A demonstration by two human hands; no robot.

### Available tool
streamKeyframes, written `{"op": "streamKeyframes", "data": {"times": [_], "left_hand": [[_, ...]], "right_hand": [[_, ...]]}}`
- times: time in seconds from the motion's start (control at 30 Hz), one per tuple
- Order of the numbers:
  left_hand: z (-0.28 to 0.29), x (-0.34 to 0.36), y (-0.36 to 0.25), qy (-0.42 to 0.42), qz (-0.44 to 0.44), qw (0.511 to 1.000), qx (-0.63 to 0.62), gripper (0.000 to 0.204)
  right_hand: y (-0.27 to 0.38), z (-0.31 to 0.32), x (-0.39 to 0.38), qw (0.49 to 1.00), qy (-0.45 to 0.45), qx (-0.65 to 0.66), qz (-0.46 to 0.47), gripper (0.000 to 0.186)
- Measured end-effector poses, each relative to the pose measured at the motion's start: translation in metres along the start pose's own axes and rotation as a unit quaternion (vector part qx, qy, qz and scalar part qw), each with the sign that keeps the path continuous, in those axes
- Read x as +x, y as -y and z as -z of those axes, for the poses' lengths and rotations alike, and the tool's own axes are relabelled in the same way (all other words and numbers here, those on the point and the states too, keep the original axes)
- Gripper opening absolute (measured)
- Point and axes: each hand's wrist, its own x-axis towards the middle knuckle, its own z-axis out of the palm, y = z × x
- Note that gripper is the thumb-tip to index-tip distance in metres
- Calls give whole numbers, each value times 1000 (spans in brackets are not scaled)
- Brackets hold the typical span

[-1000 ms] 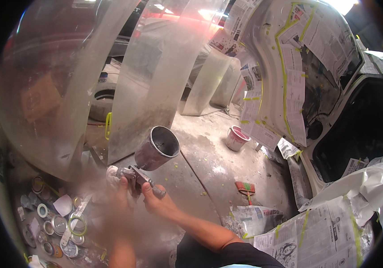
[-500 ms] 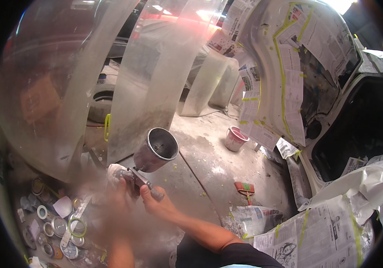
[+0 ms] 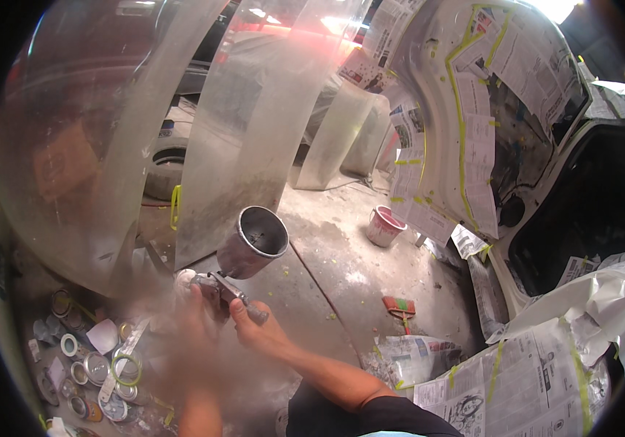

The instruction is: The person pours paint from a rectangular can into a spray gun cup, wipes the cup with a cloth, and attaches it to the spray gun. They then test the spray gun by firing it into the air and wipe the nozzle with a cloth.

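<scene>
I hold a metal spray gun (image 3: 226, 293) with an upright cup (image 3: 243, 258) on top, its open mouth facing up. My right hand (image 3: 252, 324) is closed on the gun, its thumb along the body. My left hand (image 3: 202, 307) grips the front of the gun, beside a whitish, cloth-like wad (image 3: 183, 280) at that end. A brownish blur hides much of my left hand and wrist.
Translucent plastic strips (image 3: 243, 124) hang ahead, a tyre (image 3: 167, 175) behind. Right stands a masked car body (image 3: 476, 167) with newspapers (image 3: 516, 375). On the floor are a pink-stained bucket (image 3: 386, 224), a broom (image 3: 398, 306) and, lower left, several cans (image 3: 96, 364).
The spray gun and cup have shifted slightly to the left, with both my hands still on the gun. The surroundings look nearly the same.
</scene>
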Motion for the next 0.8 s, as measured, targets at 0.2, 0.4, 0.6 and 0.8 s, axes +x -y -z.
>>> {"op": "streamKeyframes", "data": {"times": [0.2,0.4,0.6,0.8], "left_hand": [[-3,-1,-8,62,-2,998,-18,22],[8,5,1,85,-39,996,7,25],[8,6,7,43,-27,999,-9,29],[5,3,2,63,-21,998,-15,30]], "right_hand": [[-2,-7,0,999,-33,-2,41,71],[0,-6,-1,1000,-9,11,7,69],[-2,-8,2,999,-29,1,32,71],[-3,-8,4,998,-30,-5,47,71]]}}
